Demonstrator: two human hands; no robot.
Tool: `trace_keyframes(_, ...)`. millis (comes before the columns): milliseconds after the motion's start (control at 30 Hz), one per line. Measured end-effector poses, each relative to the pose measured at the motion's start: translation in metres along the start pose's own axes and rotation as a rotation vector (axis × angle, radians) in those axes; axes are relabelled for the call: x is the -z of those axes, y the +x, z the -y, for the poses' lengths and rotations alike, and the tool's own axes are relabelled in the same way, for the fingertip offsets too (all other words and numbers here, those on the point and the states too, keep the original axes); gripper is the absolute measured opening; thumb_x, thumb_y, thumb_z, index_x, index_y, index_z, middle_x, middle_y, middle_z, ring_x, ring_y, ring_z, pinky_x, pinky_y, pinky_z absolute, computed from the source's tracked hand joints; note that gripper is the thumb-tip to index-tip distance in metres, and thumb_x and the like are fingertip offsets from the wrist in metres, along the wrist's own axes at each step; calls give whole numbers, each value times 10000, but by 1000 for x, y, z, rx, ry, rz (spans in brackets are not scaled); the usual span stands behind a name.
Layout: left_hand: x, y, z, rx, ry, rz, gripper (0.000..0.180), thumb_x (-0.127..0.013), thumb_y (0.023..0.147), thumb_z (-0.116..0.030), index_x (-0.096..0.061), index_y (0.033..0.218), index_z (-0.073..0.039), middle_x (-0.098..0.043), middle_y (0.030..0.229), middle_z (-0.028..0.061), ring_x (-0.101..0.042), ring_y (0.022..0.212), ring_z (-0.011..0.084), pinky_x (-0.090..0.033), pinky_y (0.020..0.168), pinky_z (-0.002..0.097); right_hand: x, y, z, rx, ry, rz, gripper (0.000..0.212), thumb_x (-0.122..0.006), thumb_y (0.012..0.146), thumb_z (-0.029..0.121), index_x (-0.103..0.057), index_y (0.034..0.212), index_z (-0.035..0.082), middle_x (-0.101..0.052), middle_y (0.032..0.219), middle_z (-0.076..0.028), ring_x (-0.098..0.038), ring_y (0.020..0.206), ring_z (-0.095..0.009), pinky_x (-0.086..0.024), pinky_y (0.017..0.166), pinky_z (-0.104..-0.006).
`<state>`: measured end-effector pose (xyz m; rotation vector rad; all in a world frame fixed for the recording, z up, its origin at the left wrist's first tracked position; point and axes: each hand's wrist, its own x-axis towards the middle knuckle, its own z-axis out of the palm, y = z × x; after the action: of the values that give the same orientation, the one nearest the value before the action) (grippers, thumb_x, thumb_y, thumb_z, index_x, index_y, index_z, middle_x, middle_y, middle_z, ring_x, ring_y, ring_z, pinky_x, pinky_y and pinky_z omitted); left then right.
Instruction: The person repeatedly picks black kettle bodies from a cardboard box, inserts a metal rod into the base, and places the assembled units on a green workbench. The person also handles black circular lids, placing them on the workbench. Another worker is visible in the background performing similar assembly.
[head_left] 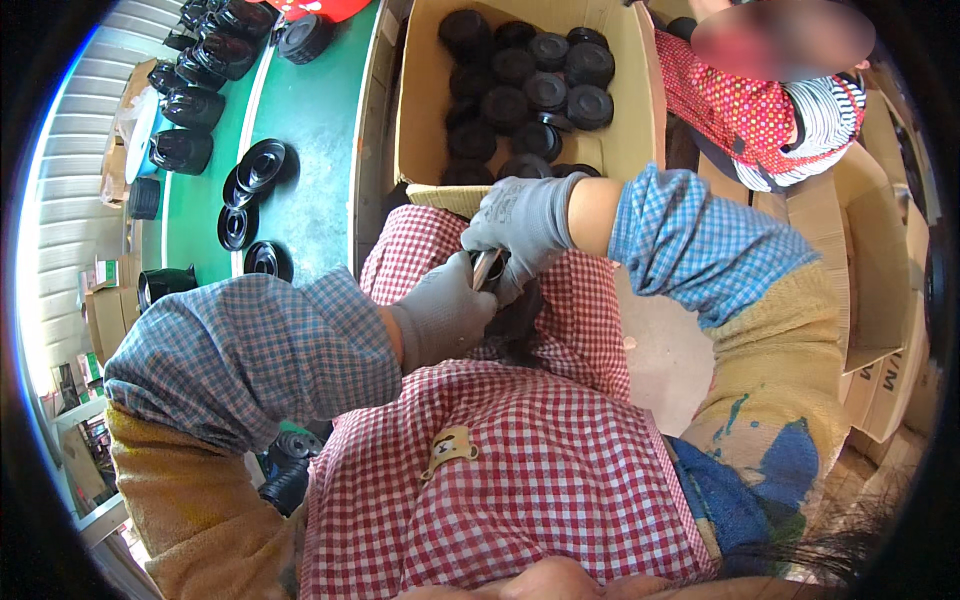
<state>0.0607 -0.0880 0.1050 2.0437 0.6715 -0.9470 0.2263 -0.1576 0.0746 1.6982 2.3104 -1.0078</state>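
Above lap [597, 340], between gloved hands: black part [496, 270], largely hidden, metal-looking piece [486, 267] against it. Sound handling, presumably: part braced firmly, pressure light, fingers clear of metal edge. Left hand [448, 312]: fingers closed on metal-looking piece, near side. Right hand [525, 222]: fingers curled around part, far side. Beyond: box [423, 150], black discs [546, 92]. Left: green desk [322, 125], black rings [263, 165].

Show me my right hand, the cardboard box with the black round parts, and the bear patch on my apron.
Right hand [526, 220]: head view, on the back of the hand.
Cardboard box [638, 95]: head view, inner face of its right wall.
Bear patch [453, 450]: head view, middle of the patch.
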Motion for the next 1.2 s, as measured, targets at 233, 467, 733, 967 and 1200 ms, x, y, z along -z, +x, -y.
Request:
trace_keyframes(233,14,-2,-8,-35,100,96,481,-602,986,-281,-490,1297,68,-678,1127,258,-691,1057,343,-538,924,448,-27,-8,5,-87,113,-153,676,-732,727,710,-724,1055,118,-748,977,-168,-725,932,-354,-548,832,-458)
trace_keyframes(467,41,22,16,-386,490,192,488,-639,864,-189,-497,1303,-33,-702,996,258,-704,955,417,-549,848,507,-40,-25,48,-453,265,-261,747,-675,775,726,-697,1110,58,-751,1014,-182,-737,950,-341,-569,833,-437)
trace_keyframes(733,51,53,13,-662,862,76,386,-664,852,-221,-561,1204,-99,-696,911,210,-710,900,404,-569,799,497,-64,-35,73,-640,400,-462,626,-656,886,548,-577,1259,51,-724,1038,-221,-712,968,-383,-551,822,-485)
trace_keyframes(967,48,-22,60,-1125,89,-847,396,-668,834,-16,-620,1228,-12,-662,1124,207,-644,1082,379,-540,880,451,-77,-52,55,-562,622,-933,620,-737,844,514,-641,1309,116,-728,1129,-178,-700,1058,-361,-552,873,-416)
trace_keyframes(1200,-39,-51,138,-1335,1066,-370,157,-634,823,-205,-719,944,-153,-671,1025,0,-610,1043,200,-507,981,379,-136,-97,56,-682,1378,-1377,502,-748,942,351,-596,1244,-20,-634,822,-37,-606,633,-101,-452,494,-238)
